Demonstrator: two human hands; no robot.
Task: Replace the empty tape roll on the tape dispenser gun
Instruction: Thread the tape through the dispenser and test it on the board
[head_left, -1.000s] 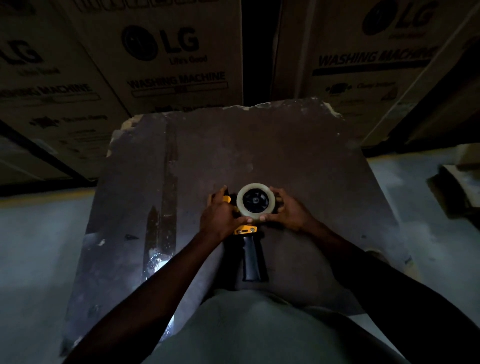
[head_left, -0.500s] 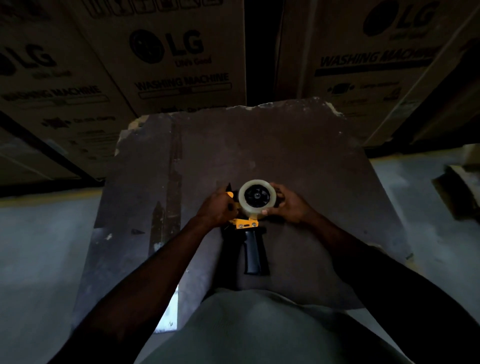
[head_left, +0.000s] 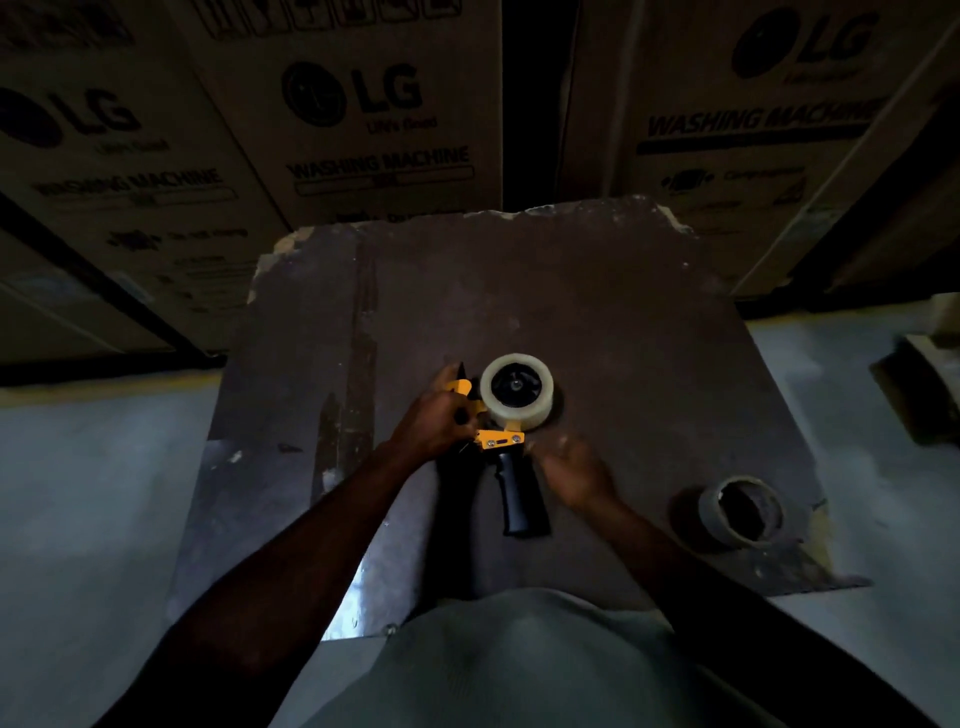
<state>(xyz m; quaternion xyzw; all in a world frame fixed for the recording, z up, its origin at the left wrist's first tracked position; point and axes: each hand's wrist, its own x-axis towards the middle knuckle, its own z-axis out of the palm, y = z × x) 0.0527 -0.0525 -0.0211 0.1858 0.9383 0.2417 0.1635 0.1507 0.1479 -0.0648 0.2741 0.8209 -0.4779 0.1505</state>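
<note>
Tape gun (head_left: 498, 447) gripped by left hand (head_left: 434, 423); right hand (head_left: 574, 475) loose.

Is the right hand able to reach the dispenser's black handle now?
Probably yes. The right hand hovers blurred just beside the black handle, nothing between them; the left hand grips only the yellow front.

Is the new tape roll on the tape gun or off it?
On. The tape roll sits around the black hub of the tape gun, above its handle.
</note>
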